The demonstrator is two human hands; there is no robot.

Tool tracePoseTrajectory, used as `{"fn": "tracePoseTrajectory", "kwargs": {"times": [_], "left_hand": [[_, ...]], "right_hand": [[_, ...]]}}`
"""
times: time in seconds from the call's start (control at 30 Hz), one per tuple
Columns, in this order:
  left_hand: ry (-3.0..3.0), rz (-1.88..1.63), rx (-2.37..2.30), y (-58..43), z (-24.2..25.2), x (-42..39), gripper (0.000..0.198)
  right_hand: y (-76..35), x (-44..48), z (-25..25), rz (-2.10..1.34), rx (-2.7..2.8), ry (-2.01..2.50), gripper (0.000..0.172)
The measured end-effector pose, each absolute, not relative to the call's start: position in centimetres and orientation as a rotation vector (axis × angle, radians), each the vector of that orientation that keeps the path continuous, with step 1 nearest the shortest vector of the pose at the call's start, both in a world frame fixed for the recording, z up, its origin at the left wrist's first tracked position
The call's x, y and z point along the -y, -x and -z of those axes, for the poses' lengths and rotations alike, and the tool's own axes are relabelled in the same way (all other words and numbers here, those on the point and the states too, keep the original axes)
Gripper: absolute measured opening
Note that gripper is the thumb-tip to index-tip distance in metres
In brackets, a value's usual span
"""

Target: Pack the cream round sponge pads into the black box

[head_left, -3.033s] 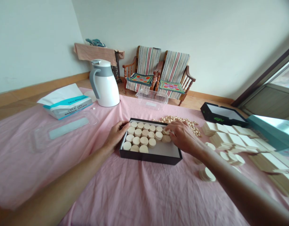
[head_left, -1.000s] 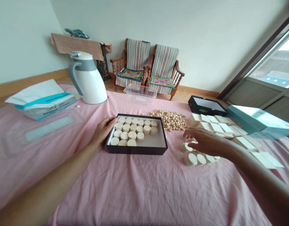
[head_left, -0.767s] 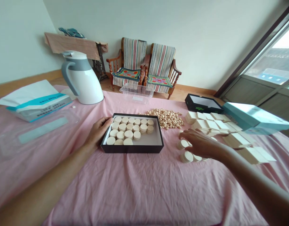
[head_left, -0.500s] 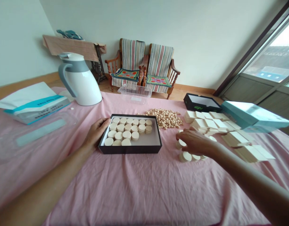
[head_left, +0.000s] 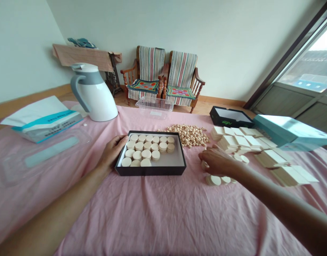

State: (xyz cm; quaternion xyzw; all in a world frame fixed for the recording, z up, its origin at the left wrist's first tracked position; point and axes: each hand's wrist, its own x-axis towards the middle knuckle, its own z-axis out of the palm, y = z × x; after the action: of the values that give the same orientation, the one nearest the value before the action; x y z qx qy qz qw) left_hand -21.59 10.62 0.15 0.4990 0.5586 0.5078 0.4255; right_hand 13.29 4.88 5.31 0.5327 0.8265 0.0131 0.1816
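A shallow black box (head_left: 150,171) with a white inside lies in front of me, holding rows of stacked round wooden discs (head_left: 146,154). Its front right part shows bare white bottom. My left hand (head_left: 114,151) grips the box's left side, fingers closed on the wall. To the right of the box, my right hand (head_left: 215,160) is closed over round wooden discs, with a pale edge showing under the fingertips. How many it holds is hidden. More loose discs (head_left: 214,180) lie just below that hand and others behind it.
Behind the box lies a pile of small wooden pieces (head_left: 191,136). Stacks of square wooden tiles (head_left: 241,141), a black box lid (head_left: 231,117) and a light blue box (head_left: 293,131) stand right. A white jug (head_left: 102,99), a packet (head_left: 48,122) and clear plastic containers (head_left: 154,105) are around.
My right hand has drawn its fingers in around the discs beside the box. The whole view has shifted slightly; my left hand stays on the box.
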Motion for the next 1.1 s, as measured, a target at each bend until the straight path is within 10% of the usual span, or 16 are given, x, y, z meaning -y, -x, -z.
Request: {"fn": "tracePoseTrajectory", "kwargs": {"times": [0.57, 1.1], "left_hand": [[-1.261, -1.272, -1.376, 22.0, 0.2, -10.6, 0.048], [-1.307, -1.270, -1.334, 22.5, 1.0, -11.0, 0.043]], "right_hand": [[-6.3, -6.3, -12.8, 0.095, -2.530, -1.457, 0.016], [0.0, -9.9, -9.6, 0.336, -2.255, -1.063, 0.038]]}}
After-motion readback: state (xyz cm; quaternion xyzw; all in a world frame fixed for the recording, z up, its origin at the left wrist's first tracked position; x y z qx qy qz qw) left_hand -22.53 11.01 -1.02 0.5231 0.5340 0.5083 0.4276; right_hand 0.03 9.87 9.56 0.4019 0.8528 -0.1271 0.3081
